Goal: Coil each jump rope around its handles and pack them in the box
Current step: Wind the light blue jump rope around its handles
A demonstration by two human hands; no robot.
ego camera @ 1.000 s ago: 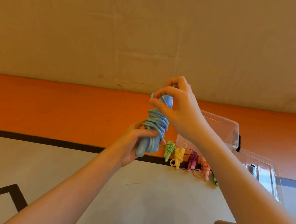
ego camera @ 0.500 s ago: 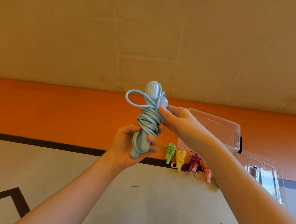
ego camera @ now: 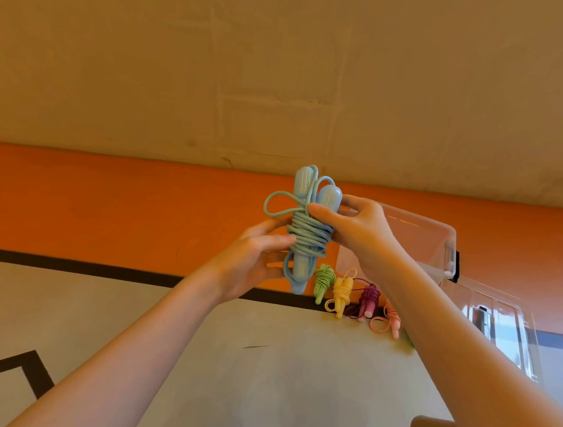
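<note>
**A:** You've got the pale blue plastic-handled jump rope (ego camera: pixel 307 236) up in front of you, both handles side by side and upright, cord wound round their middle. Your left hand (ego camera: pixel 254 262) wraps the lower part from the side, fingers curled onto the coils, I'd say to stop the wraps sliding down.

**B:** And your right hand (ego camera: pixel 357 231) pinches near the top, thumb pressed on the cord just under the handle caps. That looks like pinning the last turn (one loose loop sticks out on the left side).

**A:** Tuck that loop, I'd judge, or it may unwind in the clear plastic storage box (ego camera: pixel 442 242).

**B:** The box lies behind your right wrist, mouth open, nothing seen inside. On the grey floor beside it lie the green coiled rope (ego camera: pixel 323 281), yellow coiled rope (ego camera: pixel 342 293), purple coiled rope (ego camera: pixel 368 297) and pink coiled rope (ego camera: pixel 389 320), lined up close together, probably so you can pack them in one go.
</note>
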